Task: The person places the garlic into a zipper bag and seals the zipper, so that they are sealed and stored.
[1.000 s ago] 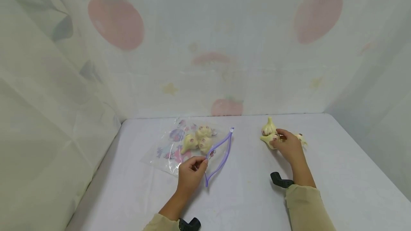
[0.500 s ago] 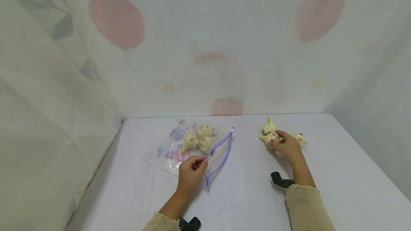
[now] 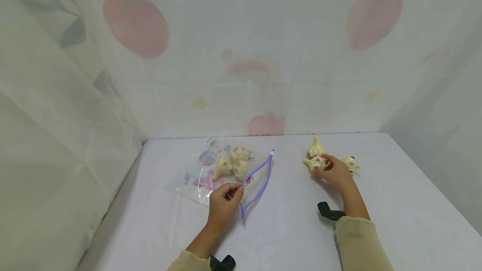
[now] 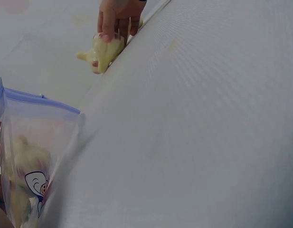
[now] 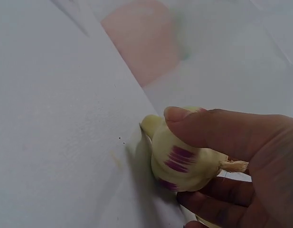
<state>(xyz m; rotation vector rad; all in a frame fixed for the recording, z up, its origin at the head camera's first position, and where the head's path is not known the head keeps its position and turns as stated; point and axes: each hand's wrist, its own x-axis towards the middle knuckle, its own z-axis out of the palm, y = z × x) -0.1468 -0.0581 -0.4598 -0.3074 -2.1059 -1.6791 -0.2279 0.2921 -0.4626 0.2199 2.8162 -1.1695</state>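
My right hand (image 3: 333, 173) grips a garlic bulb (image 3: 316, 162) between thumb and fingers at the right of the table; purple streaks and a root tuft show on this bulb (image 5: 177, 159) in the right wrist view. Just behind it stands another garlic bulb (image 3: 315, 149), and a third garlic bulb (image 3: 351, 163) lies right of the hand. With thumb and fingertips my left hand (image 3: 223, 204) pinches the purple-edged rim of a clear printed zip bag (image 3: 196, 179). The bag's mouth gapes to the right. Three garlic bulbs (image 3: 241, 170) lie inside it.
A white-covered table (image 3: 286, 237) spans the front. Behind it hangs a pale curtain (image 3: 301, 95) with faded fruit prints, and more fabric (image 3: 75, 137) closes off the left side. Black wrist devices (image 3: 330, 211) sit on both forearms.
The right hand has shifted slightly left and down with its garlic bulb, so the bulb on its right shows more. The left hand and bag have stayed in place.
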